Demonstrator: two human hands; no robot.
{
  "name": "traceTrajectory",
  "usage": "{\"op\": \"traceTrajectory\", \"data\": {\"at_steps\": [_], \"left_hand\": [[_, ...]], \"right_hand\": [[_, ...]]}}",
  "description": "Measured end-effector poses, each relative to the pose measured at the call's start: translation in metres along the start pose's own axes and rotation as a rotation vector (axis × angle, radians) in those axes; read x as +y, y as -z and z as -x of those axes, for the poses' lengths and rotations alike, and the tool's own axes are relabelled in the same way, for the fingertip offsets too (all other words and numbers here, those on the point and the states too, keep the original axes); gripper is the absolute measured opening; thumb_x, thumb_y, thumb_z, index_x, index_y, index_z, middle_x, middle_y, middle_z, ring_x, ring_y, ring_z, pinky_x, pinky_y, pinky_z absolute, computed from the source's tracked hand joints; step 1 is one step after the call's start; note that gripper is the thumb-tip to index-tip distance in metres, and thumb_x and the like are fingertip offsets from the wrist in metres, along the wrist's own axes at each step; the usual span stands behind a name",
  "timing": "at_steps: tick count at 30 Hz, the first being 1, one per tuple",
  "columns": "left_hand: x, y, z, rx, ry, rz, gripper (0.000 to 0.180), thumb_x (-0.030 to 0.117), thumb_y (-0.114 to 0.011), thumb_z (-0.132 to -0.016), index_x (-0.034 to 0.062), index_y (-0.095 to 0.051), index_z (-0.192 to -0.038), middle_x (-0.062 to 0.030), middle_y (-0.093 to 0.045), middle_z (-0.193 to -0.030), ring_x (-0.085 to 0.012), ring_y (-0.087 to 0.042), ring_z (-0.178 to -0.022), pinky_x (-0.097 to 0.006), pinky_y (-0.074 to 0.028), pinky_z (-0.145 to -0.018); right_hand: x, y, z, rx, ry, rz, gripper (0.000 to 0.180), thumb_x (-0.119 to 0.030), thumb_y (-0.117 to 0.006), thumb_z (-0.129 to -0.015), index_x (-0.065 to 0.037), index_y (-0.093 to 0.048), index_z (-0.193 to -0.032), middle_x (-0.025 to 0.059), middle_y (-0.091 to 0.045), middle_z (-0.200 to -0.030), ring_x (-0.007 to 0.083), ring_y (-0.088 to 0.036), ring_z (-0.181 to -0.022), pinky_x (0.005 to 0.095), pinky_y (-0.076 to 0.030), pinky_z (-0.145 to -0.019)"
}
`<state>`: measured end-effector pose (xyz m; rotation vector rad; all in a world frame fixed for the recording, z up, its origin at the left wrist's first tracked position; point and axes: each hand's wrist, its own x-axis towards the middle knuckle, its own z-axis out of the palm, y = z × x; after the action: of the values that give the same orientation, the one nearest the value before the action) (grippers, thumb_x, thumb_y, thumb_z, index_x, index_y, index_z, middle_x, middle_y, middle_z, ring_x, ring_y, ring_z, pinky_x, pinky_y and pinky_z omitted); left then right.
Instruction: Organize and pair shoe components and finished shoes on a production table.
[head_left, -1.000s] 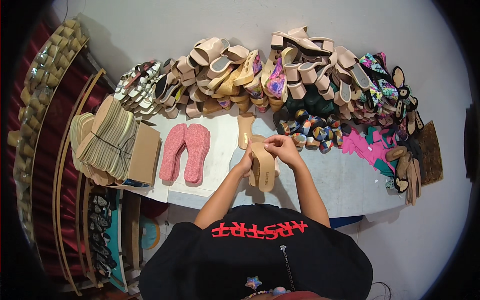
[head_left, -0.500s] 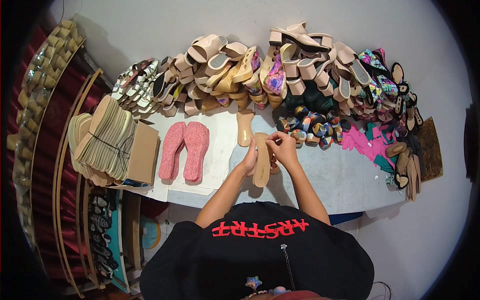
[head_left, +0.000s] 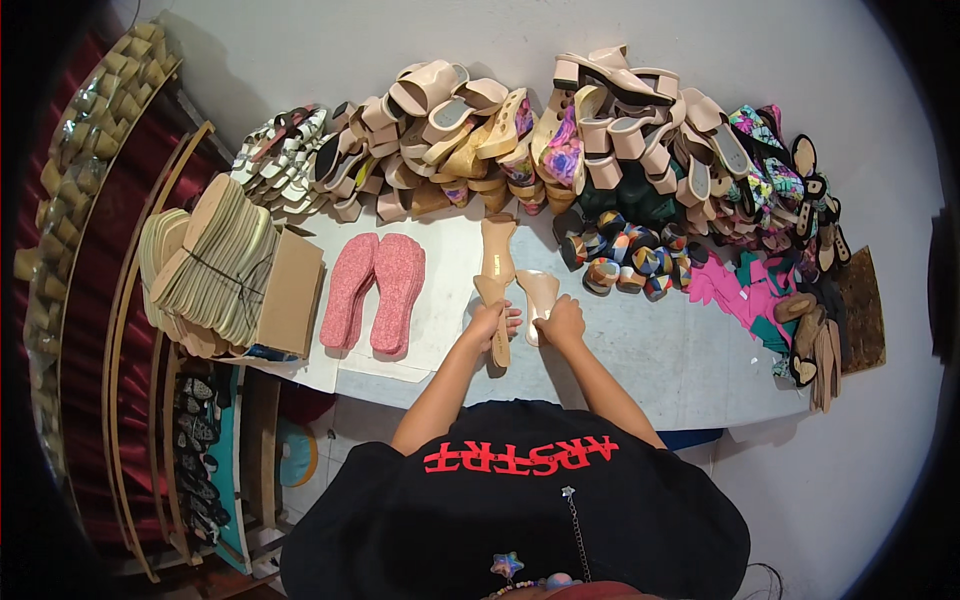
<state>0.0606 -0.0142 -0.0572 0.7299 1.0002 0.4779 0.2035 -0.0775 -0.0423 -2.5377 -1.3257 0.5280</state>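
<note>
My left hand [head_left: 488,325] is closed around a slim tan insole [head_left: 499,345], held over the table in front of me. Pinched at its edge by my right hand [head_left: 562,322] is a paler, shiny insole-shaped piece [head_left: 538,292], with a tan rim along its far end. The two pieces are side by side, slightly apart at the near end. Just beyond them another tan insole [head_left: 498,245] lies flat on the table. To the left, two small stacks of pink speckled soles [head_left: 398,300] rest on white paper.
Piled sandals [head_left: 460,120] line the back of the table [head_left: 650,350]. Multicoloured heels [head_left: 630,255] and pink fabric pieces [head_left: 730,295] lie toward the right. A tied bundle of insoles [head_left: 215,275] leans by a cardboard box [head_left: 290,295] on the left. Racks [head_left: 150,350] stand farther left.
The tan insole that both hands were at has turned in my left hand. The pale shiny piece now shows in my right hand, and the hands have moved apart slightly.
</note>
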Motion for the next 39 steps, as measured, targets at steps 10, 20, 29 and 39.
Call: {"op": "traceTrajectory", "data": {"at_steps": [10, 20, 29, 39], "left_hand": [[-0.009, -0.003, 0.0, 0.059, -0.077, -0.005, 0.018, 0.018, -0.057, -0.079, 0.004, -0.053, -0.09, -0.0041, -0.058, -0.082, -0.0132, -0.057, -0.074, -0.023, -0.045, -0.061], [0.003, -0.024, 0.014, -0.02, -0.19, 0.003, 0.023, 0.01, -0.061, -0.076, 0.0021, -0.051, -0.094, -0.0074, -0.057, -0.089, -0.0157, -0.058, -0.078, -0.027, -0.048, -0.067], [0.0, -0.021, 0.008, 0.005, -0.394, -0.012, 0.024, 0.005, -0.064, -0.072, -0.0015, -0.05, -0.091, -0.007, -0.057, -0.082, -0.0138, -0.057, -0.073, -0.026, -0.047, -0.064], [0.009, -0.024, 0.013, 0.3, -0.578, -0.136, 0.023, 0.002, -0.063, -0.069, -0.0017, -0.053, -0.089, -0.004, -0.057, -0.073, -0.0111, -0.056, -0.068, -0.024, -0.047, -0.062]], "right_hand": [[0.022, -0.025, -0.005, 0.218, 0.126, -0.573, 0.02, -0.013, -0.065, -0.068, 0.001, -0.054, -0.079, 0.013, -0.059, -0.069, 0.0216, -0.058, -0.064, 0.0325, -0.046, -0.059], [0.021, -0.03, -0.005, -0.024, 0.124, -1.265, 0.012, -0.007, -0.058, -0.077, 0.001, -0.054, -0.083, 0.0059, -0.06, -0.069, 0.0095, -0.054, -0.061, 0.0234, -0.044, -0.055], [0.014, -0.028, 0.006, 0.035, -0.107, -1.209, 0.015, -0.012, -0.06, -0.077, 0.0, -0.055, -0.084, 0.0079, -0.061, -0.072, 0.0103, -0.055, -0.062, 0.0226, -0.044, -0.055], [0.007, -0.014, 0.02, -0.075, 0.033, -0.954, 0.023, -0.009, -0.066, -0.07, 0.0, -0.059, -0.091, 0.0031, -0.056, -0.062, 0.0083, -0.051, -0.05, 0.0208, -0.042, -0.045]]}}
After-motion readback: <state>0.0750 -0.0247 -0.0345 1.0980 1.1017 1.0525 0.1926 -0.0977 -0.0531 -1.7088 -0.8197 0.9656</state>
